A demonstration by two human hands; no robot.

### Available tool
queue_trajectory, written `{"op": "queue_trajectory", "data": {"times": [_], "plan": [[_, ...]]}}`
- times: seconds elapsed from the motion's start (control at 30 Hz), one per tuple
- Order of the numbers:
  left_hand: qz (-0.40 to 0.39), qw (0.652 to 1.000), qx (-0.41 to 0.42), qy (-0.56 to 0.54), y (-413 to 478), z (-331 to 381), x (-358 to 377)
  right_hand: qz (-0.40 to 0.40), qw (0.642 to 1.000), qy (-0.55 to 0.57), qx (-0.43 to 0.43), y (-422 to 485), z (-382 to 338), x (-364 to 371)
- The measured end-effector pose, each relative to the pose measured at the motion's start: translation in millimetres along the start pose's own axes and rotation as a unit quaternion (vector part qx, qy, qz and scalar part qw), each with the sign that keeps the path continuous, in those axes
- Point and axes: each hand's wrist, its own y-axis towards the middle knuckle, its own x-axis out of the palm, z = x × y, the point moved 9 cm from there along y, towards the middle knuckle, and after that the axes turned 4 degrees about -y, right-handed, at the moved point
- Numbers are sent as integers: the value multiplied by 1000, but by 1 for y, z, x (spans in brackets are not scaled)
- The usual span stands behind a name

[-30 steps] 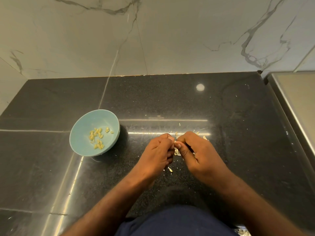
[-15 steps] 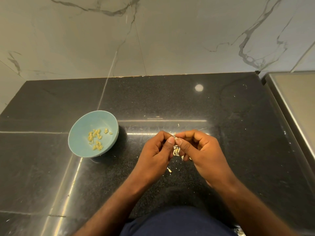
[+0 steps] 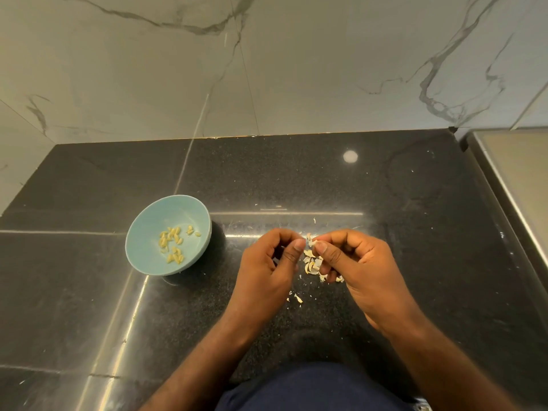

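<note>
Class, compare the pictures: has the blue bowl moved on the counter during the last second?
No. The blue bowl sits where it was: the pale seam across the black counter meets its left rim at the same spot as before.

Both forearms are angling inward toward each other. The left hand point(image 3: 267, 264) and the right hand point(image 3: 360, 262) are meeting fingertip to fingertip, with fingers curling in and thumbs pointing at each other. Together they are pinching a seed husk point(image 3: 310, 240) between their tips.
</note>
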Motion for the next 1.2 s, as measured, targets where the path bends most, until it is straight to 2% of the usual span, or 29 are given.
{"op": "queue_trajectory", "data": {"times": [0.13, 0.23, 0.43, 0.73, 0.97, 1.2], "plan": [[-3, 996, 57, 73, 3, 8, -2, -1, 1000, -10, 11, 1, 2, -2], [-17, 994, 61, 92, 5, 12, -1, -1, 1000, -23, 7, 1, -1, -2], [-47, 995, 41, 75, 6, 17, 4, -7, 998, -58, -9, -1, -4, -3], [-26, 997, 46, 53, 6, 23, 3, -26, 997, -64, -24, -4, -11, 5], [-34, 999, 32, 17, 3, 17, 2, -28, 999, 44, 17, -3, -2, 6], [-7, 1000, 25, 1, -2, 14, -1, -41, 998, 44, 34, -7, 1, 12]]}}
